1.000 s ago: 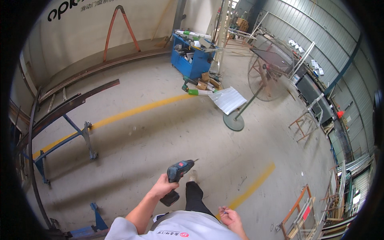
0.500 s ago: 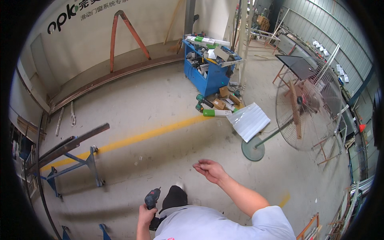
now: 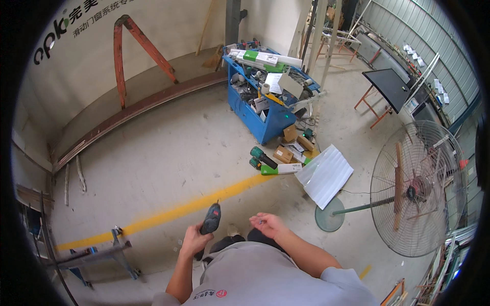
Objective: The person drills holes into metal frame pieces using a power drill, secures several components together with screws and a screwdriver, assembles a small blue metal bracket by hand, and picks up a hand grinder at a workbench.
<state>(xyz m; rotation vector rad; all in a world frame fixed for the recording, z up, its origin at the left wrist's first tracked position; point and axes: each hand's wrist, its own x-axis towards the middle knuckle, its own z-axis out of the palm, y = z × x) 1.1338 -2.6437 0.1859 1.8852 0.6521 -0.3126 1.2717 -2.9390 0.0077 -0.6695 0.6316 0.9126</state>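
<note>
My left hand (image 3: 192, 239) is wrapped round the grip of a dark cordless drill (image 3: 211, 218), held in front of me at waist height with its bit tip pointing away. My right hand (image 3: 269, 226) is held in front of my body, palm turned up, fingers curled in. A small bluish speck shows at its fingertips, too small to name. The two hands are apart. Farther off, a green and black cordless tool (image 3: 264, 157) lies on the floor beside a green and white long box (image 3: 280, 169).
A blue tool cart (image 3: 262, 115) loaded with boxes and papers stands ahead. Small cartons (image 3: 283, 154) and a white sheet (image 3: 326, 176) lie near it. A large caged fan (image 3: 416, 191) stands at right, a blue wheeled frame (image 3: 97, 257) at lower left. An orange ladder (image 3: 148, 48) leans at the wall.
The view has moved forward toward the cart. My left hand has brought the drill up and inward, closer to my right hand. My right hand's fingers have curled in more.
</note>
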